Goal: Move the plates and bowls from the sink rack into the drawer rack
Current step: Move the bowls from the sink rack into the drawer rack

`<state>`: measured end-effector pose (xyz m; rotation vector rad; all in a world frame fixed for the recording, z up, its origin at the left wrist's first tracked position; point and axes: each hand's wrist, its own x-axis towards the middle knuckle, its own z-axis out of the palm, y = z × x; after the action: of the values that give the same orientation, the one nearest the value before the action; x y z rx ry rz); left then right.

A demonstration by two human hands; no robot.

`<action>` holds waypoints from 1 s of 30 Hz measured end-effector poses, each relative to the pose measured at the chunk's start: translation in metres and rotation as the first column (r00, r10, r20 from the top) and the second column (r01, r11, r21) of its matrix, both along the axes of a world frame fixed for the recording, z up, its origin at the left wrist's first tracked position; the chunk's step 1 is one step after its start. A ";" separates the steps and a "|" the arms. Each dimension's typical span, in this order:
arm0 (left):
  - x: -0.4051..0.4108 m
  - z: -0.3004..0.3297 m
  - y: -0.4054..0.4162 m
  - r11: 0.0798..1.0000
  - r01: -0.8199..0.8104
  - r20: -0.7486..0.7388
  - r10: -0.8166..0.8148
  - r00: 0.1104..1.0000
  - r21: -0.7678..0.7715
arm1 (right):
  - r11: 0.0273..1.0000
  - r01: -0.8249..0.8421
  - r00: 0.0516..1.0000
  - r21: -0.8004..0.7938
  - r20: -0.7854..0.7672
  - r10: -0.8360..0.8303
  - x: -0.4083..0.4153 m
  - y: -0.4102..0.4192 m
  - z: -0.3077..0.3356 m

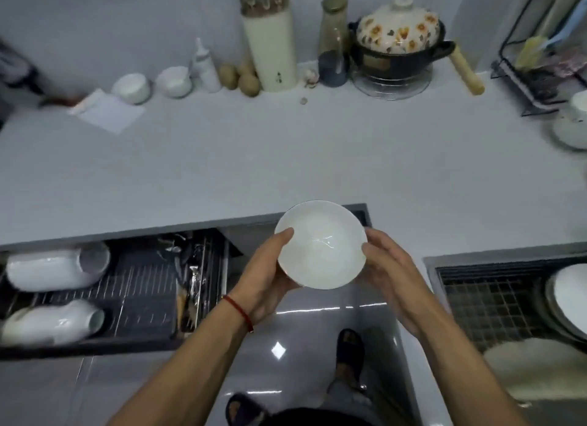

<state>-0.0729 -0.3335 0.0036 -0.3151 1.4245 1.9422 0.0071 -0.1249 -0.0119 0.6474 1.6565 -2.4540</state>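
Back of the counter had a flowery-lidded clay pot, a tall cream utensil holder, a few potatoes, two small white cups and a paper note.

Left hand: fingers hidden under the bowl; only the thumb is seen on the rim. Plates in the sink rack are cut off by the right edge; count not determinable. Stacked bowls in the drawer rack are blurred and cropped at left. Cutlery is indistinct. The jug on the counter is partly out of frame.
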 end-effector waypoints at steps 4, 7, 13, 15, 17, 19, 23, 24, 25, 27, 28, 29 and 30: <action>0.021 -0.005 -0.115 0.976 -0.211 -0.004 0.211 0.977 0.044 | 0.896 -0.316 0.935 -0.311 0.057 0.349 -0.029 -0.103 -0.010; 0.040 -0.012 -0.209 0.950 -0.312 -0.038 0.312 0.949 0.013 | 0.840 -0.435 0.877 -0.325 0.059 0.477 -0.040 -0.189 -0.018; 0.079 -0.037 -0.387 0.918 -0.381 -0.133 0.367 0.921 -0.106 | 0.808 -0.489 0.814 -0.330 0.159 0.558 -0.033 -0.359 -0.032; 0.085 -0.041 -0.430 0.891 -0.423 -0.131 0.405 0.905 -0.168 | 0.816 -0.493 0.806 -0.302 0.196 0.559 -0.032 -0.408 -0.036; 0.084 -0.045 -0.469 0.840 -0.470 -0.148 0.447 0.883 -0.271 | 0.830 -0.502 0.805 -0.244 0.220 0.551 -0.033 -0.447 -0.040; 0.076 -0.053 -0.507 0.781 -0.499 -0.203 0.456 0.867 -0.376 | 0.836 -0.512 0.804 -0.194 0.233 0.547 -0.044 -0.475 -0.045; 0.058 -0.075 -0.583 0.654 -0.441 -0.324 0.301 0.897 -0.615 | 0.822 -0.568 0.785 -0.046 0.268 0.558 -0.099 -0.508 -0.059; 0.053 -0.080 -0.599 0.613 -0.409 -0.336 0.239 0.911 -0.676 | 0.814 -0.580 0.778 -0.011 0.288 0.558 -0.116 -0.515 -0.065; 0.047 -0.084 -0.614 0.564 -0.380 -0.349 0.168 0.922 -0.733 | 0.804 -0.594 0.769 0.028 0.316 0.556 -0.134 -0.524 -0.075; 0.033 -0.094 -0.641 0.435 -0.310 -0.340 0.008 0.940 -0.845 | 0.773 -0.624 0.746 0.115 0.381 0.546 -0.168 -0.549 -0.101; 0.024 -0.099 -0.653 0.368 -0.262 -0.302 -0.054 0.952 -0.892 | 0.757 -0.636 0.735 0.149 0.417 0.535 -0.182 -0.564 -0.117; 0.014 -0.104 -0.664 0.308 -0.213 -0.254 -0.100 0.962 -0.927 | 0.741 -0.646 0.724 0.181 0.453 0.520 -0.194 -0.579 -0.132; 0.003 -0.110 -0.674 0.259 -0.161 -0.200 -0.132 0.971 -0.952 | 0.724 -0.657 0.709 0.210 0.498 0.499 -0.203 -0.594 -0.147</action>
<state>-0.0695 -1.0071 -0.1060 -0.6477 2.7015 0.7892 -0.1957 -0.7193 -0.1593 0.5036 1.7951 -1.4442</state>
